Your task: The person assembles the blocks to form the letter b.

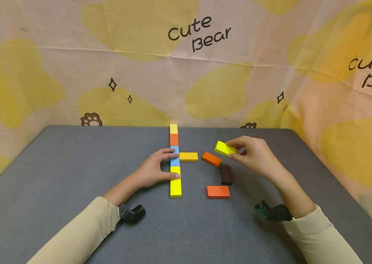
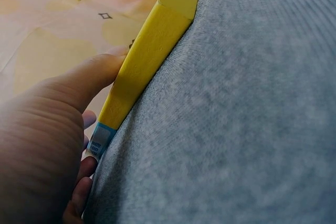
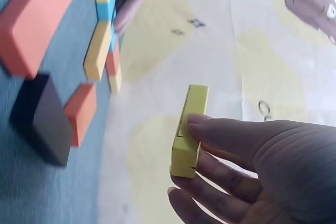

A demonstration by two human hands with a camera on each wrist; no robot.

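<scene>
A straight row of wooden blocks runs away from the person, with a near yellow block (image 1: 175, 190), a blue section (image 1: 174, 162), an orange-red block (image 1: 174, 139) and a pale yellow block (image 1: 173, 128). My left hand (image 1: 151, 168) rests on this row, its thumb on the near yellow block and fingertips over the blue part. A yellow-orange block (image 1: 188, 157) sticks out sideways from the blue section. Above the table, my right hand (image 1: 255, 156) pinches a bright yellow block (image 3: 191, 129) between thumb and fingers.
Right of the row lie an orange block (image 1: 211, 159), a dark brown block (image 1: 226, 175) and a red-orange block (image 1: 218, 192). They sit on a grey cloth-covered table (image 1: 73, 165). A patterned curtain (image 1: 139, 73) hangs behind its far edge.
</scene>
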